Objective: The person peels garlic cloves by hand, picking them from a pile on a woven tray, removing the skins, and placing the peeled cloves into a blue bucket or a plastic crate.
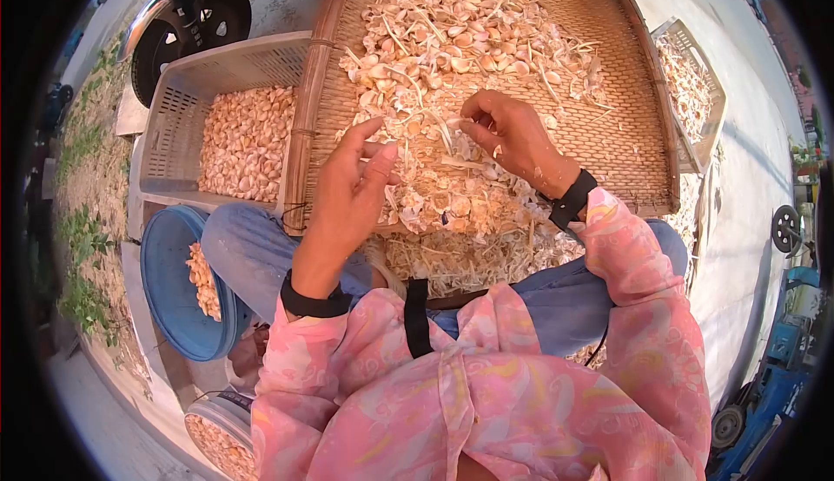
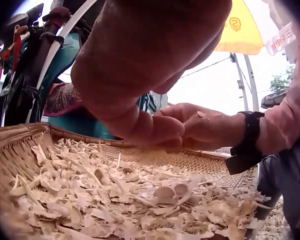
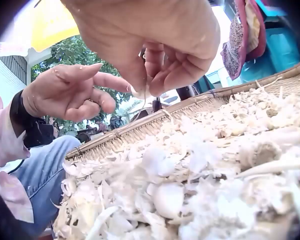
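Observation:
Over a woven tray, the left hand hovers with loosely bent fingers and nothing visible held. To its right, the right hand pinches a thin pale strand between thumb and forefinger; the right wrist view shows this strand below the fingertips. Garlic cloves and dry stalks are heaped beyond the hands, with papery skins below them. In the left wrist view the left hand partly overlaps the right hand, so contact there cannot be told.
A crate holding cloves stands left of the tray, above a blue basin with more cloves. Lower left is a bucket of cloves. On the right stands a crate of husks. Loose skins lie between the person's legs.

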`<state>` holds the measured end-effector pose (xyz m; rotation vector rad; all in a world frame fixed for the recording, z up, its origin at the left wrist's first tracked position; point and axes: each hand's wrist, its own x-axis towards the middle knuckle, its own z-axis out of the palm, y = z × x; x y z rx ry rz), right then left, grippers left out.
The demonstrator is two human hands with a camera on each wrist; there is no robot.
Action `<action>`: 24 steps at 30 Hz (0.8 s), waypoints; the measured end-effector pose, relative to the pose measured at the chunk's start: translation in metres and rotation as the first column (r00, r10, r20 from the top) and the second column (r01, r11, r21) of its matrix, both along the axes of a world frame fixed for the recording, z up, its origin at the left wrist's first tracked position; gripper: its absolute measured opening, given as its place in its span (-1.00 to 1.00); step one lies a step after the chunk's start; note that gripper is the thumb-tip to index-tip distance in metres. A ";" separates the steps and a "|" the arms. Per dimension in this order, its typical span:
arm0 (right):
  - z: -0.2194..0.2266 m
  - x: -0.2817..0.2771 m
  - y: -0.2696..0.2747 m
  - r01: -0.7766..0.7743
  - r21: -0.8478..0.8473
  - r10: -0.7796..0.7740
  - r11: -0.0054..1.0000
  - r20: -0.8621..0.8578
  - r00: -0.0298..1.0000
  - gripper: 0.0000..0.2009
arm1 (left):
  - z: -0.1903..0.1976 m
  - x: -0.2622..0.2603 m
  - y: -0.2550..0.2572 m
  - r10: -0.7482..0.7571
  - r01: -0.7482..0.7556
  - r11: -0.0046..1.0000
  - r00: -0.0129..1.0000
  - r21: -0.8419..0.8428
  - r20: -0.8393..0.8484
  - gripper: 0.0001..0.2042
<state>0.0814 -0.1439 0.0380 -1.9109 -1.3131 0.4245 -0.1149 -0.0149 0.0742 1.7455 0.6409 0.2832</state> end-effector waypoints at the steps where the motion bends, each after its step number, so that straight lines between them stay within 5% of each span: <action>1: 0.009 -0.008 0.000 -0.005 0.030 0.007 1.000 -0.076 0.997 -0.85 | -0.010 0.021 -0.015 -0.063 0.063 0.998 0.998 0.017 0.012 -0.60; 5: 0.020 -0.023 -0.005 0.002 0.090 0.025 0.996 -0.291 0.956 -0.89 | -0.039 0.062 -0.039 0.010 -0.006 1.000 0.980 -0.025 0.199 -0.75; 10: 0.013 -0.018 -0.011 -0.012 0.213 0.176 0.977 -0.771 0.611 -0.92 | -0.048 0.061 -0.046 0.116 -0.014 0.955 0.937 -0.296 0.330 -0.77; 13: 0.019 -0.019 -0.013 -0.001 0.217 0.173 0.976 -0.777 0.606 -0.92 | -0.028 0.056 -0.051 0.192 -0.017 0.836 0.945 -0.548 0.263 -0.77; 16: 0.019 -0.013 -0.013 0.122 0.231 0.159 0.965 -0.890 0.426 -0.92 | -0.016 0.045 -0.045 0.292 -0.021 0.684 0.924 -0.729 0.247 -0.74; 19: 0.012 0.010 -0.012 0.133 0.030 -0.075 0.991 -0.695 0.715 -0.92 | 0.032 0.018 -0.044 0.048 0.269 0.633 0.922 -0.726 0.384 -0.71; 20: -0.007 0.023 -0.015 0.112 -0.046 -0.121 0.993 -0.371 0.921 -0.92 | 0.052 0.005 -0.047 -0.100 0.489 0.573 0.838 -0.658 0.536 -0.71; 21: -0.017 0.026 -0.018 0.125 -0.016 -0.126 0.992 -0.110 0.986 -0.90 | 0.088 -0.006 -0.057 -0.122 0.597 0.403 0.786 -0.694 0.606 -0.76; 23: -0.031 0.027 -0.018 0.124 0.060 -0.138 0.990 0.413 0.900 -0.84 | 0.113 -0.009 -0.067 -0.311 0.858 0.407 0.453 -0.313 0.835 -0.80; 24: -0.031 0.025 -0.016 0.104 0.016 -0.104 0.994 0.309 0.945 -0.81 | 0.129 -0.009 -0.068 -0.411 0.902 0.412 0.310 -0.129 0.857 -0.82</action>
